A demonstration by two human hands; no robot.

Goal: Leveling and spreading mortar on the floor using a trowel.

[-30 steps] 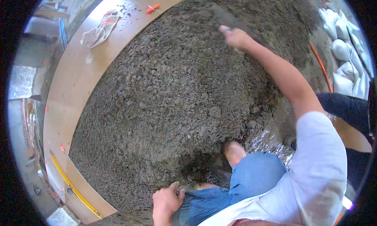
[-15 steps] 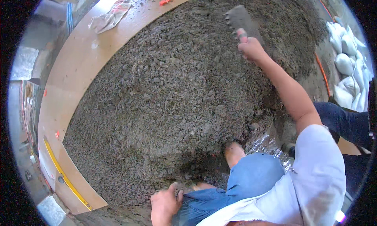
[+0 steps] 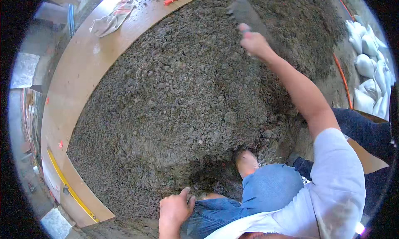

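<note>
My right hand (image 3: 253, 43) grips a grey notched trowel (image 3: 245, 12), slightly blurred, over the upper part of a rough, lumpy bed of grey wet mortar or concrete (image 3: 178, 93). My left hand (image 3: 176, 208) is low beside my denim-covered thigh, fingers curled at the mortar's near edge; what they hold, if anything, I cannot make out. My bare foot (image 3: 247, 162) rests in a dark hollow of the mix.
A pale curved board (image 3: 75, 68) borders the mix, bearing a rag (image 3: 112, 20), orange clips (image 3: 170, 0) and a yellow level (image 3: 70, 191). At right lie white sacks (image 3: 365, 66), an orange hose (image 3: 341, 72) and another person's dark-trousered leg (image 3: 361, 118).
My right hand and trowel first moved right and down, then back up and to the left. My left hand has barely moved. The other person's leg has shifted slightly.
</note>
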